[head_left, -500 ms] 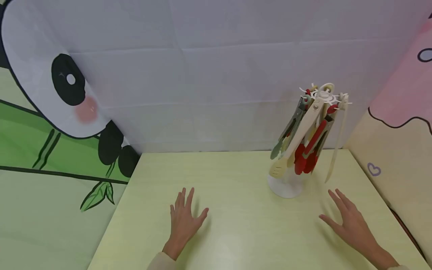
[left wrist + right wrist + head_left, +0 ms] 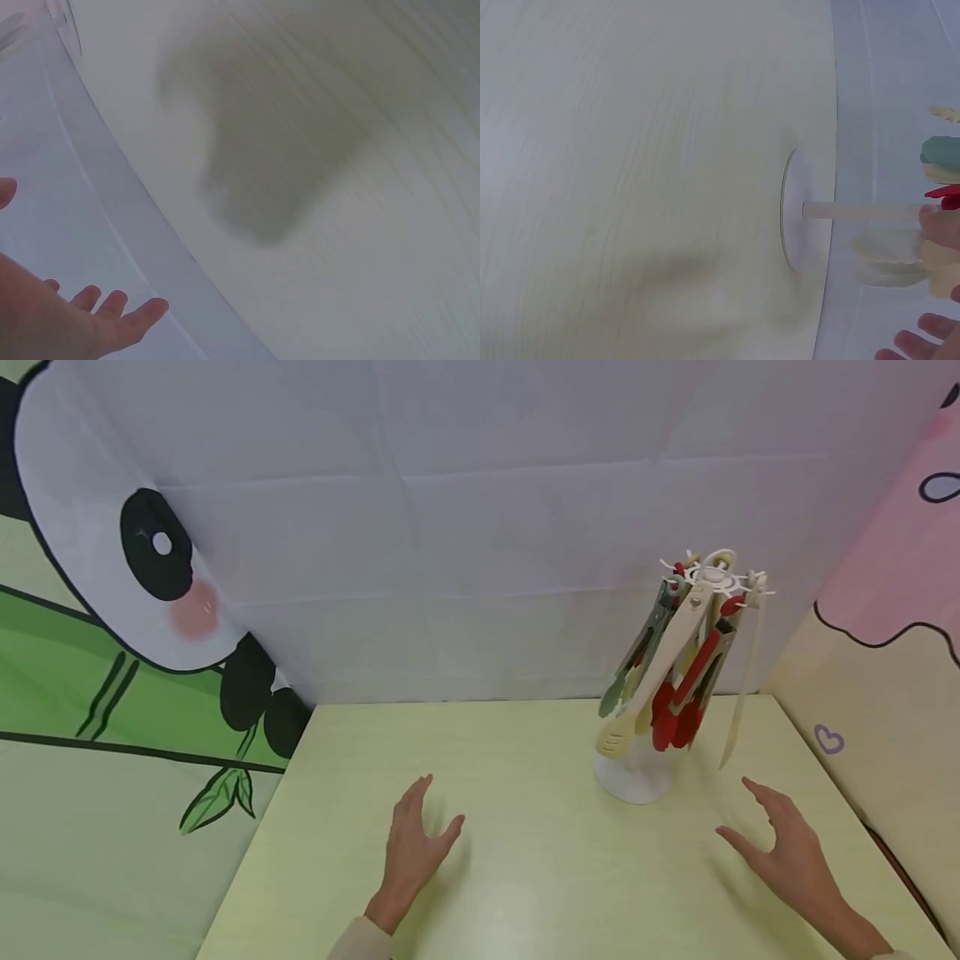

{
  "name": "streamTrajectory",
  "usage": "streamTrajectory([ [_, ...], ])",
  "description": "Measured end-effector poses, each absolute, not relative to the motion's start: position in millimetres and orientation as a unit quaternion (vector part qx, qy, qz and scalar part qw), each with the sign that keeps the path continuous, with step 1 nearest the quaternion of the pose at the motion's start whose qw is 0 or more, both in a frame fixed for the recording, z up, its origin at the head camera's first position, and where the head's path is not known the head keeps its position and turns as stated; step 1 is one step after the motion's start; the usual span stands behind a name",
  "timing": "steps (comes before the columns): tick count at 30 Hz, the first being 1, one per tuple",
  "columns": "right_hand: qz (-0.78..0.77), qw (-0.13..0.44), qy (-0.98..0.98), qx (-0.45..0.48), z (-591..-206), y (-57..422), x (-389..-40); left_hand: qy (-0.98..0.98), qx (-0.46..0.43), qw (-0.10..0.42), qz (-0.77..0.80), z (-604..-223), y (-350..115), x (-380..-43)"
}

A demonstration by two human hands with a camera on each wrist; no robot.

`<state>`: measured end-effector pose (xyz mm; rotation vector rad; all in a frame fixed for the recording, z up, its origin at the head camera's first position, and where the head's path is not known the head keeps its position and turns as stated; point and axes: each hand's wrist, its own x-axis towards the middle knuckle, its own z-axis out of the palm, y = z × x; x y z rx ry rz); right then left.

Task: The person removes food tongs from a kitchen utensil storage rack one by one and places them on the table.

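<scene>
My left hand [image 2: 414, 853] hovers over the left half of the table, thumb spread from the fingers and nothing held. On the right, my right hand [image 2: 797, 858] is likewise raised, its thumb apart from the fingers, with no object in it. Nearest to the right hand is a white rotating utensil stand [image 2: 633, 778], upright toward the back right. Red-handled tongs [image 2: 701, 664], a cream slotted turner [image 2: 617, 735] and grey-green tongs [image 2: 647, 639] are among the several utensils hanging from its hooks. In the right wrist view, fingers overlap the stand's utensils.
The pale wooden table [image 2: 480, 735] meets a light cloth backdrop [image 2: 480, 568] behind it. Printed cloth panels with cartoon figures stand at the left [image 2: 112, 827] and right [image 2: 885, 693]. Both hands cast soft shadows on the tabletop.
The fingers of both hands have drawn closer together from a wider spread. The hands stay nearly in place, and the head view has shifted slightly.
</scene>
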<state>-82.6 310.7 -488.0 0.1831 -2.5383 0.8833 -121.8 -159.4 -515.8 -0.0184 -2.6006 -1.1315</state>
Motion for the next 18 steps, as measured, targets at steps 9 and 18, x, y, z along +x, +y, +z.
streamTrajectory([
  [9,0.327,0.253,-0.908,0.066,-480.2,304.3,-83.2,-0.881,-0.018,0.153,-0.447,-510.6,-158.7,-123.6],
  [18,0.344,0.28,-0.894,0.057,-468.8,300.7,-87.0,-0.863,-0.051,0.15,-0.48,-501.1,-154.6,-130.7],
])
